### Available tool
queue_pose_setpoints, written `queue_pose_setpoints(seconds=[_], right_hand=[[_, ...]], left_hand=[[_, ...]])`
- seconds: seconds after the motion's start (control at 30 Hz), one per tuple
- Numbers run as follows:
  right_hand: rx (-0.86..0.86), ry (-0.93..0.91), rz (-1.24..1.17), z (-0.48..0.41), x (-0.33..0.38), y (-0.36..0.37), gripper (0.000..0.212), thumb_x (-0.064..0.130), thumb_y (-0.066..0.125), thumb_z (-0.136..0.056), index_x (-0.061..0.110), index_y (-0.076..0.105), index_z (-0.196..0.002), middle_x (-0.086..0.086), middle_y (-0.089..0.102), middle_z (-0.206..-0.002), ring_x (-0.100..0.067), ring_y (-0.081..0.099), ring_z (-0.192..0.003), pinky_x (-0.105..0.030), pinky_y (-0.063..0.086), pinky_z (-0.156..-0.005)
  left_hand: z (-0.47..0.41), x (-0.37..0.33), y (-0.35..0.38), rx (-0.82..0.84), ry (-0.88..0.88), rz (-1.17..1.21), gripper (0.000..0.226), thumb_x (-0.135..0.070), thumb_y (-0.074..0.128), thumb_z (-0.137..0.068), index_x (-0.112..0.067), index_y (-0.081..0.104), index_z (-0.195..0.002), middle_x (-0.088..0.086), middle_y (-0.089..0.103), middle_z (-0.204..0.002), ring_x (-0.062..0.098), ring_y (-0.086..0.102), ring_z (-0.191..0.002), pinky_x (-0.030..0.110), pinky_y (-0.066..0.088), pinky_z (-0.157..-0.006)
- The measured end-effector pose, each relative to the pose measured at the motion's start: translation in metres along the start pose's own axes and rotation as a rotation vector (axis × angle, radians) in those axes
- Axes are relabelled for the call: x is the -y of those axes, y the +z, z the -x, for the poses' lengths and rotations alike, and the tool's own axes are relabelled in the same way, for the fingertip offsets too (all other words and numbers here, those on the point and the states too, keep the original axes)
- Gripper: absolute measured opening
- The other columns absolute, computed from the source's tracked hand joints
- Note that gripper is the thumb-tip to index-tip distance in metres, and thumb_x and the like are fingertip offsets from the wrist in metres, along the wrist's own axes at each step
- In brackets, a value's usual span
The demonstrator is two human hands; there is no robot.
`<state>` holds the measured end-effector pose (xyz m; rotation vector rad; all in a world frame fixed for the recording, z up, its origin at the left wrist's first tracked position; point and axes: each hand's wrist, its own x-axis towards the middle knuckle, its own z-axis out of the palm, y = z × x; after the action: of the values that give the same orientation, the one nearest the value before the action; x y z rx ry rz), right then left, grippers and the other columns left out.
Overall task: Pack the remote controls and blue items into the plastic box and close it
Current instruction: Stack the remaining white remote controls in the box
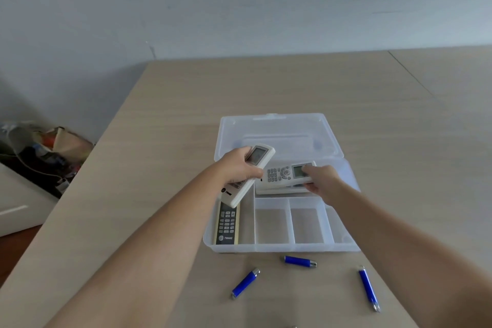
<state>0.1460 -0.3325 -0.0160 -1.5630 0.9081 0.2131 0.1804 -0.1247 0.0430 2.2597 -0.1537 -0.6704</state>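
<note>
- Nearest us, three blue items lay loose on the table (165, 120), none yet packed: one at the left (245, 283), one just in front of the box wall (300, 261), and a longer one at the right (368, 288). A small metallic tip showed at the bottom edge of the view; we could not tell what it was.
- Beyond them stood the plastic box (279, 247), open, with its divided front compartments bare. In the long left compartment a dark-faced remote (226, 225) already lay lengthwise.
- Our left hand (237, 168) had its fingers clenched around a white remote (246, 176), held tilted above the left compartment and partly over the dark-faced one; we judged it not yet set down.
- Our right hand (320, 177) had its fingers on the display end of a second white remote (286, 173), which sat in the rear compartment on top of what looked like another pale unit. Whether the fingers gripped it or merely pressed on it, we could not tell.
- Farthest stood the lid (277, 133), hinged back and open.
- By our judgement the task was partway through: at least one remote was stowed and two more were being placed, while all three blue items remained to be packed and the lid remained to be closed.
</note>
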Motion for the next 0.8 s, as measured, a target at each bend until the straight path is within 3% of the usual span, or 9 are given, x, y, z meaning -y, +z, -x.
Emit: queue_pose_setpoints(seconds=[0.07,0.13,0.2,0.3,0.43,0.53,0.67,0.8], right_hand=[[-0.003,-0.082,0.295,0.002,-0.002,0.000,0.028,0.026,0.073,-0.077,0.006,0.053,-0.079,-0.008,0.049,-0.073,-0.020,0.046,-0.060,-0.029,0.038,-0.055],[-0.022,-0.155,0.540,0.006,-0.005,-0.001,0.044,0.033,0.080,-0.069,0.004,0.058,-0.094,-0.011,0.056,-0.085,-0.026,0.056,-0.076,-0.029,0.041,-0.058],[-0.083,-0.191,0.712,0.007,-0.007,0.001,0.061,0.040,0.081,-0.066,0.003,0.057,-0.108,-0.014,0.056,-0.108,-0.031,0.059,-0.099,-0.035,0.050,-0.075],[-0.177,-0.242,0.820,0.012,-0.011,0.008,0.063,0.046,0.078,-0.068,0.005,0.057,-0.111,-0.014,0.050,-0.119,-0.033,0.052,-0.112,-0.039,0.049,-0.090],[-0.192,-0.280,0.855,0.013,-0.015,0.007,0.062,0.048,0.076,-0.069,0.005,0.058,-0.110,-0.014,0.052,-0.119,-0.033,0.052,-0.111,-0.040,0.049,-0.092],[-0.206,-0.379,0.742,0.013,-0.011,-0.005,0.050,0.038,0.068,-0.079,0.003,0.060,-0.112,-0.013,0.060,-0.117,-0.031,0.056,-0.108,-0.034,0.048,-0.083],[-0.361,-0.571,0.578,0.018,-0.003,-0.034,0.028,0.019,0.057,-0.086,0.010,0.067,-0.111,-0.008,0.072,-0.105,-0.026,0.063,-0.100,-0.029,0.046,-0.080],[-0.433,-0.515,0.617,0.014,-0.010,-0.060,0.042,0.017,0.057,-0.088,0.008,0.053,-0.128,-0.012,0.053,-0.127,-0.029,0.051,-0.117,-0.036,0.043,-0.093]], left_hand=[[-0.002,0.001,0.002,0.005,0.001,0.004,0.043,-0.022,0.070,-0.072,-0.025,0.058,-0.113,-0.004,0.062,-0.091,0.017,0.060,-0.075,0.029,0.051,-0.067],[-0.002,0.001,0.005,0.008,0.004,-0.001,0.044,-0.022,0.071,-0.072,-0.024,0.057,-0.114,-0.003,0.062,-0.092,0.017,0.060,-0.075,0.029,0.051,-0.067],[-0.003,0.002,0.007,0.008,0.008,-0.001,0.044,-0.022,0.071,-0.072,-0.024,0.057,-0.115,-0.003,0.062,-0.092,0.017,0.060,-0.076,0.029,0.051,-0.068],[-0.004,0.002,0.008,0.003,0.015,-0.022,0.045,-0.022,0.072,-0.073,-0.023,0.057,-0.116,-0.001,0.063,-0.096,0.019,0.061,-0.081,0.032,0.052,-0.073],[-0.006,-0.001,0.011,-0.034,0.032,-0.133,0.048,-0.028,0.075,-0.069,-0.021,0.059,-0.114,0.006,0.053,-0.113,0.024,0.061,-0.090,0.030,0.055,-0.066],[-0.007,-0.010,0.014,-0.059,0.090,-0.250,0.057,-0.028,0.076,-0.073,-0.021,0.054,-0.125,0.003,0.040,-0.118,0.021,0.054,-0.094,0.024,0.045,-0.058],[-0.012,-0.031,0.026,-0.025,0.202,-0.401,0.062,-0.025,0.072,-0.080,-0.012,0.045,-0.134,0.007,0.035,-0.133,0.024,0.053,-0.106,0.028,0.043,-0.084],[-0.017,-0.046,0.050,0.032,0.317,-0.592,0.074,-0.023,0.067,-0.086,-0.007,0.029,-0.147,0.009,0.031,-0.142,0.027,0.051,-0.118,0.036,0.045,-0.100]])
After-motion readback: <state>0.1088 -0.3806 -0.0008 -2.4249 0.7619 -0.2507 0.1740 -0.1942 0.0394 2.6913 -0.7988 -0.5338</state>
